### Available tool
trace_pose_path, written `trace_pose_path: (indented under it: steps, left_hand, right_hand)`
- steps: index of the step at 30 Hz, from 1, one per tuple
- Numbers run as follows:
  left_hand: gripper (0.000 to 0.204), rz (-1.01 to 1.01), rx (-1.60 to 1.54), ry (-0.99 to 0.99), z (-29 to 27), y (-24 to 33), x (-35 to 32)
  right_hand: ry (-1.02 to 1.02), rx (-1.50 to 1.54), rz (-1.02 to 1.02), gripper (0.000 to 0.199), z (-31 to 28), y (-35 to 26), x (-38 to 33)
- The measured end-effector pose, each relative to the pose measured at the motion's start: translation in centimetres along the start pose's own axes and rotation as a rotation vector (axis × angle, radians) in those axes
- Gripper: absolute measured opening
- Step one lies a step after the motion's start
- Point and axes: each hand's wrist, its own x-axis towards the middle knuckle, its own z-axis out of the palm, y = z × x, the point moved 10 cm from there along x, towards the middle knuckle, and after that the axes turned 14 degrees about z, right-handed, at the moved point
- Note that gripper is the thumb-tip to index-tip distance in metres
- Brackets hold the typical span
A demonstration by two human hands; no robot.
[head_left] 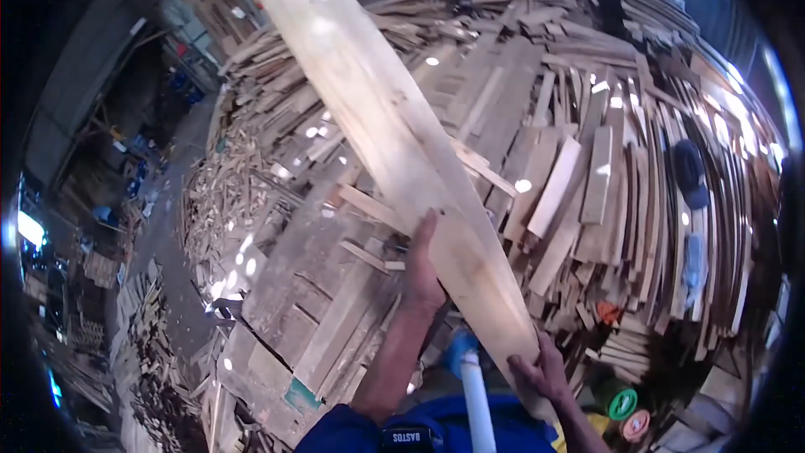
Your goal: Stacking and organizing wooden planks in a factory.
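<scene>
I hold a long pale wooden plank [394, 134] that slants from the upper left down to the lower right. My left hand [422, 264] grips its left edge partway up, thumb stretched along the wood. My right hand [541, 373] is closed on the plank's near end, fingers curled over the edge. The plank is lifted above a big heap of stacked boards [570, 143]. Blue sleeves cover my upper arms at the bottom of the view.
Flat boards and panels [310, 302] lie below my left arm. Splintered offcuts [222, 201] spill toward a dark floor strip on the left. A white pipe [475, 394] stands near my body. A dark cap [689, 172] rests on planks at right. Green and orange round lids [622, 407] sit lower right.
</scene>
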Motion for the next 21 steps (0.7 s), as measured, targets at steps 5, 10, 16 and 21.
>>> trace_pose_path:
  steps: [5,10,16,21]
  left_hand:
    - [0.050,-0.110,-0.292,-0.041,-1.5,1.2,-0.9]
    - [0.050,0.199,-0.308,0.095,-8.2,5.9,-2.6]
    - [0.045,0.148,-0.170,0.232,-16.6,10.3,-4.9]
    - [0.060,0.115,-0.139,0.334,-22.9,15.0,-8.3]
  right_hand:
    - [-0.151,0.282,-0.047,0.060,2.5,-1.0,-3.4]
    - [-0.401,0.191,0.019,0.061,7.6,-2.0,-5.8]
    - [-0.442,0.111,0.054,0.059,13.4,-4.3,-7.0]
    - [-0.427,-0.358,-0.011,0.050,17.2,-5.1,-7.8]
